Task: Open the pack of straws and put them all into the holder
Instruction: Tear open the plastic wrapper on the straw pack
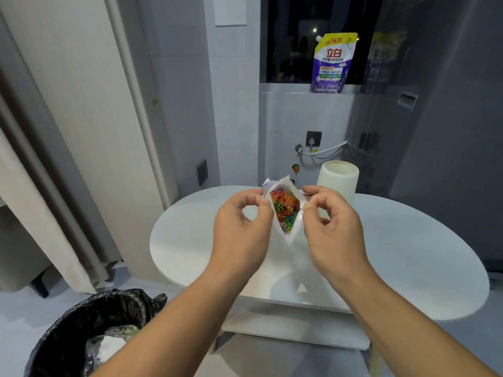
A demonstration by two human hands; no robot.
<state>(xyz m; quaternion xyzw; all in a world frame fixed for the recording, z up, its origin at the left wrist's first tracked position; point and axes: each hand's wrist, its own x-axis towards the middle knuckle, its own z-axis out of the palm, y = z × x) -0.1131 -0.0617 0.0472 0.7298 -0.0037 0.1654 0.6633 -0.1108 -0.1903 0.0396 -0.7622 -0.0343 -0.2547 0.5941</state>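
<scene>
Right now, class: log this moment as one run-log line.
left hand: pinching pack | right hand: pinching pack | pack: open | straws: inside | holder: on table

Purple detergent pouch (331, 63) on the windowsill, black-lined bin (89, 333) beside the white table (408, 254).

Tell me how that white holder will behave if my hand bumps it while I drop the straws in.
The holder is tall for its width and looks empty, so it is probably light and could tip or slide. The table looks glossy, giving little grip. Its mouth is open and wide, so steadying it with one hand should do.
</scene>
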